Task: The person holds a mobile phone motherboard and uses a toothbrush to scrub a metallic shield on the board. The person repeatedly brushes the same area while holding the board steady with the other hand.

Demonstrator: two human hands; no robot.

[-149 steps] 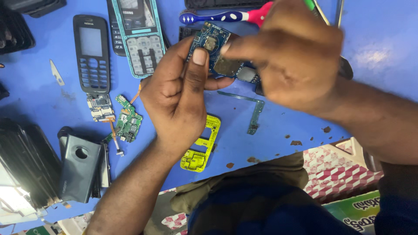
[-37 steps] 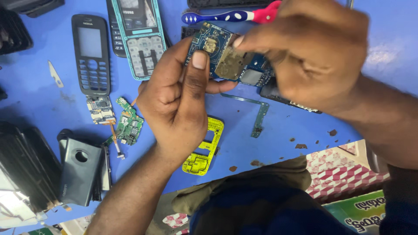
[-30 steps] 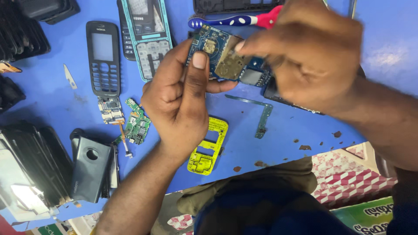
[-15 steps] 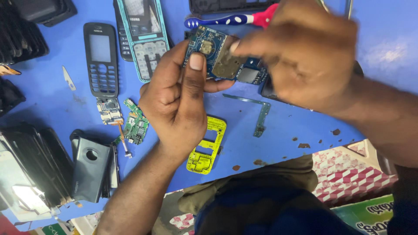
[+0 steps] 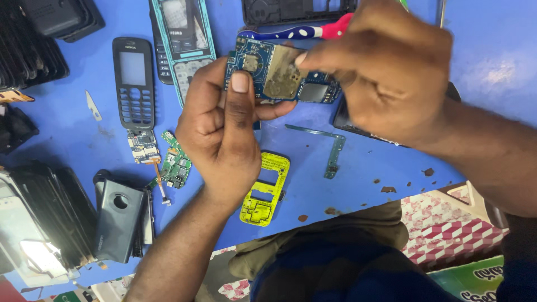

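Observation:
My left hand [image 5: 224, 128] grips a blue phone circuit board [image 5: 279, 75] by its left end, thumb pressed on its face, holding it above the blue table [image 5: 380, 168]. My right hand [image 5: 386, 67] pinches the board's right part, fingertips on its dull metal shield. A yellow phone frame [image 5: 262, 190] lies on the table just below my left hand. A thin teal strip part [image 5: 331, 150] lies beneath my right hand.
A black keypad phone [image 5: 133, 81], a teal phone front [image 5: 187, 42] and small green boards [image 5: 174, 165] lie to the left. A dark back cover [image 5: 114, 221] and stacked black covers [image 5: 39, 215] sit lower left. A blue-and-pink toothbrush [image 5: 313, 31] lies behind the board.
Both hands have kept their hold on the board. The view has shifted slightly; the board sits a little more level between the hands.

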